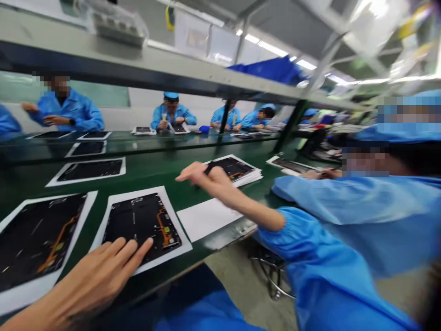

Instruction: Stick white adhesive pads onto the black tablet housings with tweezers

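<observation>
The left hand (93, 280) is open, with the fingers spread and stretched forward, and the fingertips (146, 243) touch the lower part of a black tablet back panel (131, 225). This panel lies flat on a white paper sheet, just in front of the left hand, and an orange flex cable (164, 227) runs on its right part. Its long axis seems to go away from the person, across the green assembly line belt (172, 184), but the wide lens bends the edges, so I cannot be sure.

The right hand (210, 181) is closed around a dark pen-like tool (209, 168). This hand is above the belt, well apart from the left hand, and I cannot tell if the tool touches something. Beyond it is a stack of panels on paper (234, 169), and nearer is a blank white sheet (206, 218).

Another panel (37, 239) lies left of the first one. On the right, a co-worker's blue sleeve (344, 202) reaches to a hand (320, 174) near another panel (292, 165). More workers in blue gowns (172, 112) sit across the belt.
</observation>
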`<action>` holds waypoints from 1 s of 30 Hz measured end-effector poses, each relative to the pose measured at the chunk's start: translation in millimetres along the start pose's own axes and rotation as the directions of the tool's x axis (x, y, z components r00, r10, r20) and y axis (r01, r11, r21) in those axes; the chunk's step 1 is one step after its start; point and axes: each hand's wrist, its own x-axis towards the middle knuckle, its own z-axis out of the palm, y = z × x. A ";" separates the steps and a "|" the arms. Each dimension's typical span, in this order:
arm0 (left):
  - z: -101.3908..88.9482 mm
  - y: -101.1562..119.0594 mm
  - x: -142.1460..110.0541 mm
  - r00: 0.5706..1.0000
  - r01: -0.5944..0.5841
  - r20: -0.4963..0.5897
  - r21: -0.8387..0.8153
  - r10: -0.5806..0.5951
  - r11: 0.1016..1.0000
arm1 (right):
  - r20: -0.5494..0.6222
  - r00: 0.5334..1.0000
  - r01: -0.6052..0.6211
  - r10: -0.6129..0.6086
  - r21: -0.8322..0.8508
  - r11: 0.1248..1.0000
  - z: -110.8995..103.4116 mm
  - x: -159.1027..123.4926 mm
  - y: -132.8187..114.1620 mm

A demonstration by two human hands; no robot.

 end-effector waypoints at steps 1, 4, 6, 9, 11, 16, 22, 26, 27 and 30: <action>-7.5 14.4 1.8 1.000 -0.008 -0.004 0.045 0.009 0.999 | -0.107 0.994 -0.023 0.022 -0.008 1.000 -10.8 -7.9 6.8; -17.7 46.6 -4.5 0.991 -0.017 0.132 0.081 0.006 0.997 | -0.313 0.936 -0.155 0.159 0.039 0.987 -40.5 -36.0 26.5; -18.7 57.3 -10.7 0.936 0.044 0.348 0.056 -0.060 0.998 | -0.417 0.863 -0.274 0.284 0.084 0.958 -59.2 -56.8 34.4; -14.8 53.8 13.2 0.820 0.154 0.561 -0.020 -0.116 0.988 | -0.486 0.782 -0.350 0.391 0.176 0.920 -81.5 -83.1 39.1; -6.8 46.1 60.6 0.834 0.138 0.551 -0.148 -0.034 0.979 | -0.453 0.768 -0.374 0.452 0.255 0.892 -88.8 -94.1 40.6; 42.0 50.2 193.7 0.867 -0.002 0.451 -0.421 0.211 0.907 | -0.374 0.768 -0.407 0.520 0.341 0.847 -83.5 -103.5 47.4; 82.8 20.9 212.7 0.769 -0.162 0.435 -0.577 0.469 0.801 | -0.298 0.740 -0.523 0.602 0.308 0.795 -80.5 -121.7 60.5; 85.2 -6.6 206.8 0.799 -0.339 0.209 -0.617 0.563 0.710 | -0.091 0.689 -0.670 0.719 0.298 0.680 -76.2 -137.4 71.4; 86.1 -5.8 208.4 0.815 -0.357 0.158 -0.621 0.558 0.697 | -0.055 0.686 -0.686 0.725 0.283 0.671 -74.3 -139.9 73.8; 91.0 9.5 215.1 0.847 -0.340 0.125 -0.619 0.516 0.708 | 0.001 0.687 -0.706 0.727 0.242 0.666 -70.3 -144.1 77.1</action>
